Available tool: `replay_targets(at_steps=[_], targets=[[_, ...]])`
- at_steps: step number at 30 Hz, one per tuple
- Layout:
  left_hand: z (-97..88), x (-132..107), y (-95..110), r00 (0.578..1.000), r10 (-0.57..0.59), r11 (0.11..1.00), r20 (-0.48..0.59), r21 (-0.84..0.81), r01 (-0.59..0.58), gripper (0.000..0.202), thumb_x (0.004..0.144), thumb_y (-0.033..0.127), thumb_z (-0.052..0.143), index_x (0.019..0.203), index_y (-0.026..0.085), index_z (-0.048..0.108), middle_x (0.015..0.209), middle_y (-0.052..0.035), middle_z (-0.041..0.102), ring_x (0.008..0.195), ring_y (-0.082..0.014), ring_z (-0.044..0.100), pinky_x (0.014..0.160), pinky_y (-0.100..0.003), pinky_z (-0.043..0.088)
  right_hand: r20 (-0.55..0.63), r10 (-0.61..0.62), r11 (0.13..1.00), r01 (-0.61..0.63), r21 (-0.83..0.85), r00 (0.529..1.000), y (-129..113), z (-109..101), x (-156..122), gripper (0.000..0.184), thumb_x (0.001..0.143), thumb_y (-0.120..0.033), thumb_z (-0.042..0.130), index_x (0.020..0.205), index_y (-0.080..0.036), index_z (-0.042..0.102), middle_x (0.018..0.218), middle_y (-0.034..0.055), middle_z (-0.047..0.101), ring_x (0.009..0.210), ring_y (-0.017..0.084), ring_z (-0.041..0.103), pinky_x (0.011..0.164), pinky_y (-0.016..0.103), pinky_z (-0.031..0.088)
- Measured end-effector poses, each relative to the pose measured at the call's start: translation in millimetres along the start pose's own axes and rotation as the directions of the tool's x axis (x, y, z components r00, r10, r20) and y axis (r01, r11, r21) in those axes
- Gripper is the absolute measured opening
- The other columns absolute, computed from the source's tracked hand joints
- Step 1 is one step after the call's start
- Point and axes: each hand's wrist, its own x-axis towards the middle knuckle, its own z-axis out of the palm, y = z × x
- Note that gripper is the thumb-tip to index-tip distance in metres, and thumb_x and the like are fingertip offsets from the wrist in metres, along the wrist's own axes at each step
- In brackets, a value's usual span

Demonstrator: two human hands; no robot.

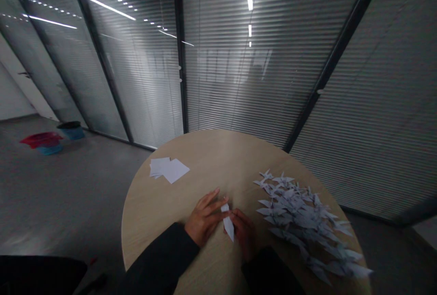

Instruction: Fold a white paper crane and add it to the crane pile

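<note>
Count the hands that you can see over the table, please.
2. The left hand and the right hand are both over the near part of the table, with a folded paper between them. No other hands show.

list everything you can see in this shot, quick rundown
table: 1, pale wood, round, in front of the person
paper squares: small stack, white, left side of table
paper cranes: many, white, heaped on right side of table
folded paper: 1, white, between the hands
basin: 1, red, on floor at left, atop a blue tub
blue tub: 1, blue, on floor under basin
bin: 1, blue with black rim, on floor by glass wall
glass wall: 1, grey with blinds, behind table
left hand: 1, bare, on folded paper
right hand: 1, bare, on folded paper
sleeves: 2, black, at table edge
</note>
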Motion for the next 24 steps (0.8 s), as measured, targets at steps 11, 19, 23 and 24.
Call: replay_targets(at_steps=[11,19,23,24], targets=[[-9.6,5,3,0.999,-0.034,0.998,-0.035,-0.049,0.032,0.029,0.089,0.019,0.045,0.117,0.023,0.055,0.109,-0.0073,0.067,0.122,-0.0207,0.046,0.098,-0.043,0.038,0.170,0.101,0.940,-0.150,0.306,0.980,-8,4,-2,0.031,0.075,-0.042,0.046,0.054,-0.021,0.053,0.053,0.0011,0.057,0.050,0.015,0.054,0.051,0.025,0.045],[-2.9,-4,-4,0.994,0.013,1.000,-0.107,-0.017,-0.015,0.028,0.092,0.023,0.038,0.113,0.021,0.058,0.100,-0.0070,0.070,0.109,-0.0178,0.057,0.098,-0.040,0.038,0.325,0.142,0.839,-0.288,0.461,0.935,-4,6,-2,0.036,0.072,-0.053,0.054,0.056,-0.021,0.054,0.056,0.0010,0.057,0.054,0.015,0.055,0.056,0.028,0.047],[-2.3,-5,-4,0.993,0.053,0.998,-0.108,0.046,-0.049,0.029,0.093,0.019,0.036,0.112,0.019,0.058,0.099,-0.0067,0.071,0.109,-0.0167,0.057,0.099,-0.039,0.039,0.403,0.215,0.740,-0.418,0.527,0.889,-1,11,-3,0.040,0.068,-0.056,0.060,0.060,-0.017,0.056,0.057,0.0025,0.057,0.055,0.015,0.057,0.056,0.030,0.048],[-2.4,-5,-4,0.992,0.063,0.997,-0.110,0.061,-0.057,0.029,0.093,0.018,0.036,0.113,0.019,0.057,0.099,-0.0065,0.071,0.109,-0.0166,0.057,0.099,-0.039,0.039,0.433,0.232,0.715,-0.454,0.532,0.871,0,11,-4,0.041,0.068,-0.055,0.061,0.061,-0.015,0.057,0.057,0.0033,0.058,0.055,0.015,0.058,0.056,0.030,0.048]])
